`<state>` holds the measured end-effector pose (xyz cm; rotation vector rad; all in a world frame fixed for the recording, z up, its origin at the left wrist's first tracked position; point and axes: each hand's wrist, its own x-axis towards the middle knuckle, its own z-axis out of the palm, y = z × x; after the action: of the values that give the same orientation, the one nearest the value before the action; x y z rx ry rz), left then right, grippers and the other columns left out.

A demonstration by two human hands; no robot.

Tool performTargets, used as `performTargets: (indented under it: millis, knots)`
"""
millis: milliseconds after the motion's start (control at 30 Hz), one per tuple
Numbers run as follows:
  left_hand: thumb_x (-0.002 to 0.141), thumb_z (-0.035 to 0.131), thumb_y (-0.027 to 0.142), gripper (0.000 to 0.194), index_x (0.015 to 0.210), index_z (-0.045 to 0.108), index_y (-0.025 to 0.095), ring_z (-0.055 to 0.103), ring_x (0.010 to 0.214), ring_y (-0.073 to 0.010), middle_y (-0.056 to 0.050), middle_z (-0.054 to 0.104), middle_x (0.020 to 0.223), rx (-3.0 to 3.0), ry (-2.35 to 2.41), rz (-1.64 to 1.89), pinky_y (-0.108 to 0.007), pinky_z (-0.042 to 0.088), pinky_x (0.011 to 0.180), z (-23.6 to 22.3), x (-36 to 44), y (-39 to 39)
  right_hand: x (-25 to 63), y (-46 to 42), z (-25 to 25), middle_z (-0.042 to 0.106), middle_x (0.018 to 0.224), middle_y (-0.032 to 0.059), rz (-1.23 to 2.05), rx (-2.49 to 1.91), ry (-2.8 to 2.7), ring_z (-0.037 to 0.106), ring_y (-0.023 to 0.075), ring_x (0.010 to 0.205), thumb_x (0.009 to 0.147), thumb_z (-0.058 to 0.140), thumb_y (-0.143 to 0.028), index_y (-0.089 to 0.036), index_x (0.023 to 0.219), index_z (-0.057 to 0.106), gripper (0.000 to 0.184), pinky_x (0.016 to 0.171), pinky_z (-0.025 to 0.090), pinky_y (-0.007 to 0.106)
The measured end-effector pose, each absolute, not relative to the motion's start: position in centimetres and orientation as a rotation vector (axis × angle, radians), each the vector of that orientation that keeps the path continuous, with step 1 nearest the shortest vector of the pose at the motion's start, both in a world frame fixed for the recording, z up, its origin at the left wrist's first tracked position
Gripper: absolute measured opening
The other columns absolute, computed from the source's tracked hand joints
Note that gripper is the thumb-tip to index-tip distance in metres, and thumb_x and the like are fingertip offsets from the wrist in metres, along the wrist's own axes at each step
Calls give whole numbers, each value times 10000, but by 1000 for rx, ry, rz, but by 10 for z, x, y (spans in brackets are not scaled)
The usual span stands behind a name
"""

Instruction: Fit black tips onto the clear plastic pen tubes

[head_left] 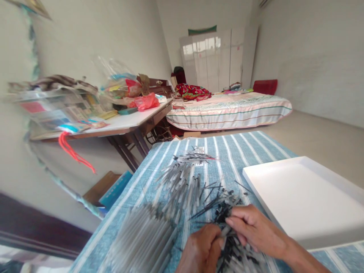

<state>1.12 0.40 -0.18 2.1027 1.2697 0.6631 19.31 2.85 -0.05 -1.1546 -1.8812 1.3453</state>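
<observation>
My left hand (200, 244) is closed in a pinch around a short whitish translucent pen tube (225, 230). Close beside it, my right hand (253, 226) has thumb and forefinger pressed together at the tube's far end; what lies between them is hidden. Both hands are over a heap of small black and clear pen parts (241, 258). To the left lies a large stack of translucent pen barrels (145, 239). More pen barrels (180, 182) are spread behind it, and thin dark sticks (195, 156) like refills lie beyond those.
A blue striped cloth (239, 148) covers the table. At the right stands a shallow white tray (307, 197). A side table (127, 121) on the left carries bags and boxes, with a red cord (74, 151) hanging off it. A bed (233, 112) stands behind.
</observation>
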Motion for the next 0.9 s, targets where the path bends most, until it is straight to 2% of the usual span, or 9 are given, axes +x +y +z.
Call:
performTargets:
  millis: [100,233,300,467,567,633,800,867,900]
  knots:
    - [806,403,178,161,656,459,189,454,549,-100,31,460,584,2093,1262,643,-190,299,516,-7,7,6,194,30,-6,526,526,-55,1538,-1098,-1808,420,34,338,859,417,-325,-174,682,448,234,358,274,131]
    - [817,392,199,172,667,476,187,439,542,-96,31,453,590,2066,1263,620,-191,292,512,-11,5,6,194,32,-8,556,627,-50,1670,-1039,-1713,483,37,398,817,479,-263,-174,807,466,91,398,333,129]
    - [824,387,220,181,676,485,186,435,537,-98,28,454,590,2044,1270,612,-194,289,509,-13,4,6,193,33,-8,527,604,-65,1639,-1084,-1707,472,37,394,801,509,-275,-176,831,472,110,391,334,128]
    - [819,397,244,209,637,481,184,428,520,-104,20,454,565,2011,1283,588,-205,303,525,-20,3,8,191,33,-10,510,504,-57,1539,-1152,-1813,419,25,331,862,404,-328,-168,658,433,261,346,253,123]
    - [805,414,239,202,623,483,185,427,509,-104,22,454,548,1987,1282,582,-204,312,529,-21,3,9,191,32,-11,539,593,-60,1648,-1075,-1744,471,31,384,833,455,-271,-178,807,464,97,387,317,123]
    - [808,415,242,203,625,484,186,431,508,-103,24,453,543,1968,1294,584,-202,312,525,-21,3,9,191,31,-10,517,611,-74,1671,-1077,-1710,472,33,398,798,510,-256,-189,896,465,127,394,338,123]
    - [796,426,241,203,605,467,187,436,514,-107,27,439,525,1947,1284,564,-203,307,510,-20,5,10,191,31,-10,489,502,-71,1547,-1159,-1784,405,20,327,857,414,-324,-170,698,454,225,337,256,115]
    - [792,427,243,210,592,460,187,438,520,-112,25,432,519,1942,1277,565,-203,307,502,-20,6,10,191,31,-10,495,546,-84,1637,-1114,-1729,435,29,351,814,495,-300,-185,833,475,118,344,296,115]
    - [792,425,245,210,593,464,187,440,524,-113,23,436,521,1937,1278,568,-203,306,498,-20,6,10,191,31,-10,493,568,-91,1675,-1108,-1698,442,34,361,783,540,-289,-198,910,468,173,346,317,118]
